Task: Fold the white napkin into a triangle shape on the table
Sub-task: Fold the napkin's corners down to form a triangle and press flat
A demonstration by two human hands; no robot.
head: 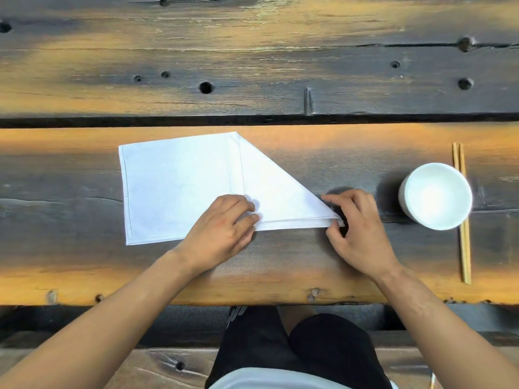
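The white napkin (179, 181) lies flat on the dark wooden table (280, 262). Its right part is folded over into a slanted edge that runs from the top middle down to a point at the lower right. My left hand (222, 231) presses on the napkin's near edge at the middle, fingers bent onto the cloth. My right hand (356, 228) pinches the pointed right corner of the fold between thumb and fingers.
A white bowl (436, 196) stands to the right of my right hand. A pair of wooden chopsticks (463, 220) lies beside and partly under the bowl. The table's near edge runs just below my wrists. A dark gap splits the tabletop behind the napkin.
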